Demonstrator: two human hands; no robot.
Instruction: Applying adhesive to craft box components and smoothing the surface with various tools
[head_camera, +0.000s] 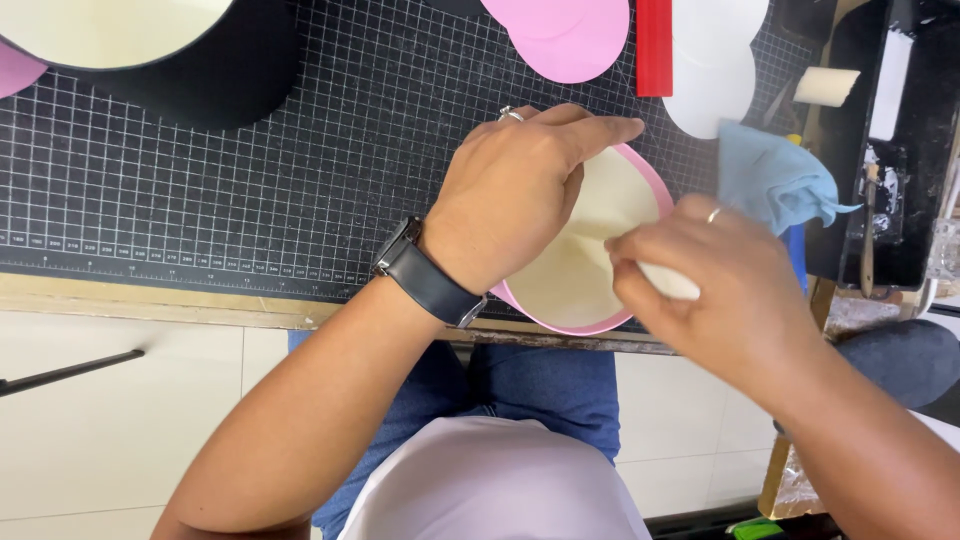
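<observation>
While the pink-rimmed round box (600, 250) sits at the near edge of the bench, half over the black cutting mat (250, 190), it could tip off toward the lap — a push from either hand would do it. The cream lining could also crease if pressed unevenly. The left hand (515, 190) arches over the box, fingers curled down on its far rim, holding it steady. The right hand (720, 290) pinches a small white piece (668, 282) — narrow grip — against the lining. A blue cloth (775, 180) lies nearby.
</observation>
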